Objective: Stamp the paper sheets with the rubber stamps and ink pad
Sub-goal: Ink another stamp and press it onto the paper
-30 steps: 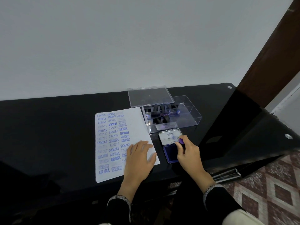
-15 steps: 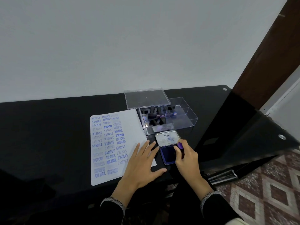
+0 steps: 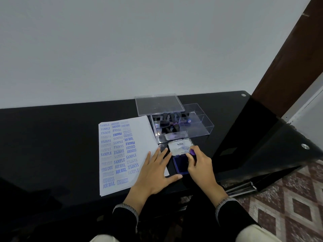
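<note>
— Gripping the purple-handled stamp (image 3: 192,152), the right hand (image 3: 201,167) had it down on the open ink pad (image 3: 180,165), didn't it?

— Yes, fingers curled round it. The left hand (image 3: 153,172) lay flat with fingers spread on the paper sheet (image 3: 122,154), its thumb off the edge toward the pad.

— What could have gone wrong?

— Too much ink might have blotted. The sheet was crowded, so a fresh print might have overlapped one. Beyond the pad, the clear stamp box (image 3: 181,126) could have been knocked.
</note>
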Motion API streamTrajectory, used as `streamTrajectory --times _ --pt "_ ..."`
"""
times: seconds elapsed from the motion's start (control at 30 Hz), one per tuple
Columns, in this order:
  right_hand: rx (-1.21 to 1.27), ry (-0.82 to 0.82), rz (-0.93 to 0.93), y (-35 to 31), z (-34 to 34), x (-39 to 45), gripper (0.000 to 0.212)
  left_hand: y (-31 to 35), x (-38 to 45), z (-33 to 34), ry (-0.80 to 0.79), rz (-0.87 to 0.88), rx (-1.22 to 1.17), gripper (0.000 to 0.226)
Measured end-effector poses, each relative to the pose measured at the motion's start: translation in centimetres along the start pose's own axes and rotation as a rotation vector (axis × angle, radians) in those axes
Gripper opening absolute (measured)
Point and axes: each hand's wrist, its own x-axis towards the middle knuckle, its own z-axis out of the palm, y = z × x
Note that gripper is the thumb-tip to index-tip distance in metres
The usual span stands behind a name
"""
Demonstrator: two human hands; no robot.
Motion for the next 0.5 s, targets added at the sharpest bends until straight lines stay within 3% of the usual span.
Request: streamTrajectory --times 0.27,0.4,0.5 --pt "0.106 0.071 0.053 0.1 0.2 -1.4 0.016 -6.1 -3.1 -3.1 0.272 -0.217 -0.117 0.042" --pt "0.100 0.116 0.070 -0.4 0.4 -2.0 0.017 -10.6 -5.8 -4.0 0.365 -0.365 -0.063 0.037" --pt "0.080 0.138 0.091 -0.8 0.6 -2.0 0.018 -12.5 -7.3 -4.4 0.348 -0.435 -0.044 0.041"
